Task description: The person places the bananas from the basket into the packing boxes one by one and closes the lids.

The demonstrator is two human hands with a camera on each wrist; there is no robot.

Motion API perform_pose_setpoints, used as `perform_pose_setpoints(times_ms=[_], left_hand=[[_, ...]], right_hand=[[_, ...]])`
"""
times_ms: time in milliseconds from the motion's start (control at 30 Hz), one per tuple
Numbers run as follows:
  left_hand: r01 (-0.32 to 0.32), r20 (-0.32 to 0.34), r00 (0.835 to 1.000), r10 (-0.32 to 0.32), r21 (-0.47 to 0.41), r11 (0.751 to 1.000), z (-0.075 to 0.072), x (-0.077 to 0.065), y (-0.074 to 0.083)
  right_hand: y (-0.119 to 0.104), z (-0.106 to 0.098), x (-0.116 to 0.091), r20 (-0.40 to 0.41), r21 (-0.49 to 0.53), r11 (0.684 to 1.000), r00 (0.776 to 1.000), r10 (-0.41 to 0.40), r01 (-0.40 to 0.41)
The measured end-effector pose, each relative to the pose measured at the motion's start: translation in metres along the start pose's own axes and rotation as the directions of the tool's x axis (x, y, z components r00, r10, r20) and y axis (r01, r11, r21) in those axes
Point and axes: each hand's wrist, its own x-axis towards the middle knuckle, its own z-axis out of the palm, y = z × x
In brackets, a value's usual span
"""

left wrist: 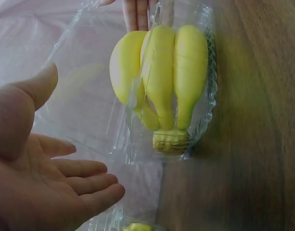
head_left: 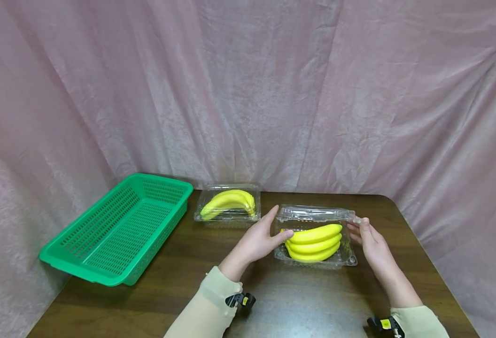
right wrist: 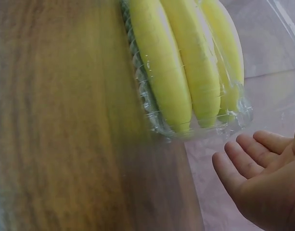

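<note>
A bunch of yellow bananas (head_left: 314, 243) lies in a clear plastic clamshell box (head_left: 347, 259) on the table. Its lid (head_left: 315, 213) is raised along the far side. My left hand (head_left: 257, 240) is at the box's left side, thumb and fingers spread apart and holding nothing; the thumb overlaps the banana stem end in the head view. On the right, my right hand (head_left: 374, 246) has its thumb right at the lid's corner. Straight fingers (right wrist: 243, 163) of that hand show beside the box's end in the right wrist view.
A second clear box (head_left: 203, 216) with bananas inside, its lid down, stands behind and left of my left hand. Farther left is a green plastic basket (head_left: 148, 253) with slotted walls. A pink curtain (head_left: 273, 94) hangs behind the brown wooden table (head_left: 189, 277).
</note>
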Motion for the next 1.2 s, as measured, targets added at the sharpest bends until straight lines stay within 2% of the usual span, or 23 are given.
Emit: perform_pose_setpoints(times_ms=[133, 333, 467, 700, 800, 1067, 1200], left_hand=[[0.012, 0.029, 1.0, -0.012, 0.007, 1.0, 0.0, -0.003, 0.003], [0.043, 0.014, 0.999, -0.043, 0.006, 0.999, 0.002, -0.004, 0.004], [0.057, 0.015, 0.998, -0.057, 0.006, 0.998, 0.002, -0.005, 0.005], [0.045, 0.031, 0.999, -0.045, -0.003, 0.999, 0.0, -0.008, 0.006], [0.03, 0.032, 0.999, -0.03, 0.0, 1.0, -0.001, -0.008, 0.006], [0.007, 0.029, 1.0, -0.008, 0.011, 1.0, -0.002, -0.006, 0.003], [0.004, 0.023, 1.0, -0.005, 0.038, 0.999, -0.001, -0.005, 0.0]], right_hand=[[0.003, -0.002, -0.004, 0.017, -0.013, 1.0, 1.0, -0.002, 0.002], [0.006, -0.002, -0.008, 0.014, 0.014, 0.996, 0.996, -0.086, 0.086], [0.005, -0.003, -0.01, 0.048, 0.017, 0.993, 0.992, -0.113, 0.113], [0.002, -0.007, -0.011, 0.08, -0.041, 0.99, 0.988, -0.132, 0.136], [0.002, -0.007, -0.01, 0.083, -0.069, 0.989, 0.988, -0.128, 0.134], [0.001, -0.007, -0.007, 0.085, -0.118, 0.992, 0.995, -0.044, 0.054], [0.001, -0.007, -0.004, 0.096, -0.093, 0.995, 0.995, -0.033, 0.042]])
